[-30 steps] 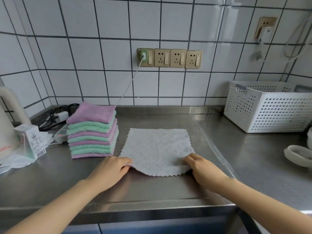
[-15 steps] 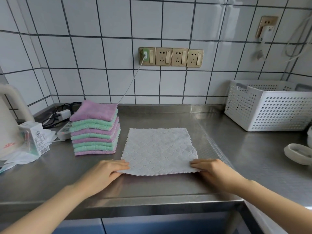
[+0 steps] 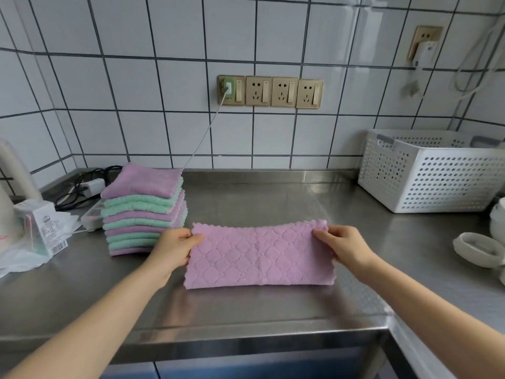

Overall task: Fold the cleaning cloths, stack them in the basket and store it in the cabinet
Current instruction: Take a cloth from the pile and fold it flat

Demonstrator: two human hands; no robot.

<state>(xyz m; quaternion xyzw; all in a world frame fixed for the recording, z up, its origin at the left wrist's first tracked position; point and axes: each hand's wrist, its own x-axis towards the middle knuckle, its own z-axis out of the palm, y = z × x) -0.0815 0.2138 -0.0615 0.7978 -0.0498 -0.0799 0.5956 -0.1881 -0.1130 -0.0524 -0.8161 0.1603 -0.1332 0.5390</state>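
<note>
A pink quilted cleaning cloth (image 3: 259,255) lies folded in half on the steel counter (image 3: 246,305), its pink side up and its fold toward me. My left hand (image 3: 175,247) pinches its far left corner. My right hand (image 3: 341,246) pinches its far right corner. A stack of folded pink and green cloths (image 3: 143,212) stands just left of my left hand. The white perforated basket (image 3: 431,170) sits at the back right of the counter; I cannot see anything in it from here.
A white kettle (image 3: 11,192), a small carton (image 3: 41,225) and crumpled plastic crowd the left end, with a power strip (image 3: 91,214) and cables behind the stack. White ceramic dishes (image 3: 478,250) sit at the right edge. Cabinet fronts (image 3: 246,365) show below the counter.
Both hands lifted the near edge of the flat cloth and carried it to the far edge, folding it in half. Its grey-white side is hidden and the pink side shows.
</note>
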